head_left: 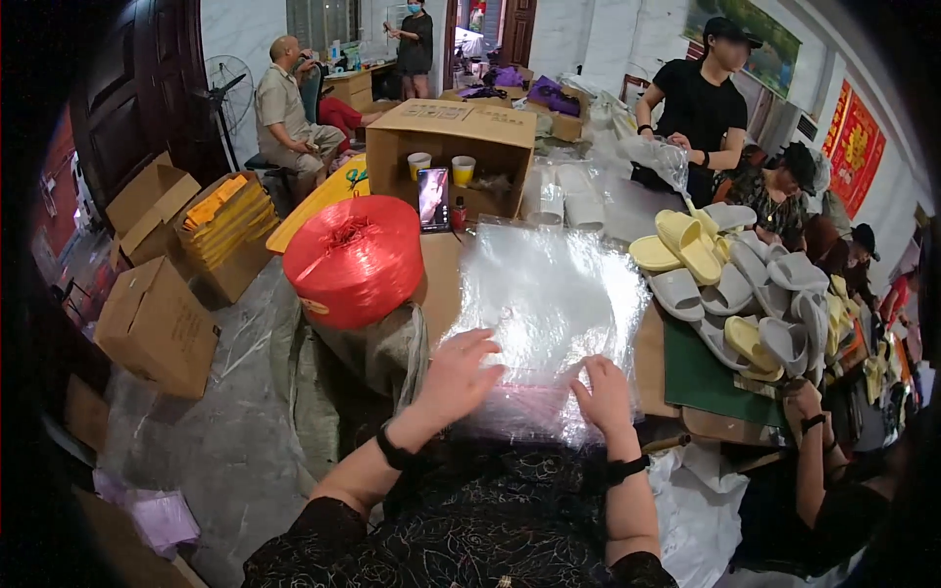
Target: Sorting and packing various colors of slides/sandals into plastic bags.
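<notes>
A stack of clear plastic bags lies flat on the table before me, shiny, with a pinkish strip along its near edge. Over its left near part is my left hand, open, fingers spread and nothing held. My right hand rests at the right near side of the stack. Its fingers are slightly bent, with thumb and fingertips apart on the plastic.
A large red twine roll stands left of the bags. Behind are a phone and an open cardboard box holding cups. Yellow and grey slippers are piled at right. Co-workers sit and stand around; one person's hand is near the slippers.
</notes>
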### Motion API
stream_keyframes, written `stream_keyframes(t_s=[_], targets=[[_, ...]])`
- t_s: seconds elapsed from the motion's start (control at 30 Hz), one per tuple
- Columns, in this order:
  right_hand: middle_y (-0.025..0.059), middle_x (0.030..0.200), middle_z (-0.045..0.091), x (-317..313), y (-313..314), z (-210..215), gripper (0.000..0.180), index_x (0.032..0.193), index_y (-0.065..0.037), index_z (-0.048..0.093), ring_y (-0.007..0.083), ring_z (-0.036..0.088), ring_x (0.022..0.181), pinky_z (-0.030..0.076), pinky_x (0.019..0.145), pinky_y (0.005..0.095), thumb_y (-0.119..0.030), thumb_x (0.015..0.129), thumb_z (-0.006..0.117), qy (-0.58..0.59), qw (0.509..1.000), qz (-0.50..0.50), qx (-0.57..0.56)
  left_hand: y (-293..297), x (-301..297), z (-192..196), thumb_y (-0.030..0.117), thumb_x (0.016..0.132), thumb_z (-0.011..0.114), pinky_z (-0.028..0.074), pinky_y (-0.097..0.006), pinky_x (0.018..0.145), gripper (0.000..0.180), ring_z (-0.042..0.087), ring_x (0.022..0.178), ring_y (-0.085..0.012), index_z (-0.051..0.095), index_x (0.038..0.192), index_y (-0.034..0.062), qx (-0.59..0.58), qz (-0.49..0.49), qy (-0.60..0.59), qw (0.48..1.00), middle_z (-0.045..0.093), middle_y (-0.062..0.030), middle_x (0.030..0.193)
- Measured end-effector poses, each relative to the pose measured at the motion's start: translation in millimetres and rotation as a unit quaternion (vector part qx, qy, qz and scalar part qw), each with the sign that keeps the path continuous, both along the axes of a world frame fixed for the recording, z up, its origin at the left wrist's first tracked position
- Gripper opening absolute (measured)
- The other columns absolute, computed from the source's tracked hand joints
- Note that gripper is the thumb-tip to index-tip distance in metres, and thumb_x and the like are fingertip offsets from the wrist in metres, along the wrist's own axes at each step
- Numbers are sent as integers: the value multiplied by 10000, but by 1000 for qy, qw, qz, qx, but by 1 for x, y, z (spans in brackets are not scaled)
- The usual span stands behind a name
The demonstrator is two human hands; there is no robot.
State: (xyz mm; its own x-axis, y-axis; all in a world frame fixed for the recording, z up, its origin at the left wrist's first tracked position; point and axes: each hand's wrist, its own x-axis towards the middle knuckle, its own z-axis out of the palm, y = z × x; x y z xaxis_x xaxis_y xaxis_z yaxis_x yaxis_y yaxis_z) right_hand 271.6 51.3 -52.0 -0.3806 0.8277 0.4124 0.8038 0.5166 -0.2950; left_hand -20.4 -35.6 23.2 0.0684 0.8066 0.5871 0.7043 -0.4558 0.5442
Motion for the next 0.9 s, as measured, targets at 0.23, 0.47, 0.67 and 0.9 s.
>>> stream_keyframes(t_s=[0.23,0.47,0.67,0.9], targets=[[202,1247,558,-3,-2,3,473,1206,-51,575,379,523,1162,435,963,473,-310,827,690,6,1000,-6,-6,71,45,-41,387,947,539,172,-544,1167,453,344,1390,-373,568,1295,98,-8,-41,163,986,460,-157,1454],[172,1251,554,1,-7,5,477,1214,-68,570,366,522,1163,430,962,474,-312,823,695,-11,1000,-26,-6,80,31,-79,454,928,536,151,-530,1174,522,328,1413,-349,545,1354,153,-66,-54,180,980,446,-118,1481],[190,1204,614,19,20,39,502,1175,-6,626,344,577,1115,462,963,431,-372,840,704,-12,993,74,-90,81,23,-83,470,907,554,152,-515,1176,532,357,1396,-341,578,1332,151,-98,-40,157,982,450,-118,1480],[105,1105,611,99,127,44,507,1275,59,537,204,614,925,513,792,313,-170,852,700,533,820,-132,-164,84,24,-84,494,915,534,148,-516,1174,539,348,1401,-330,577,1330,153,-87,-48,163,982,452,-98,1480]])
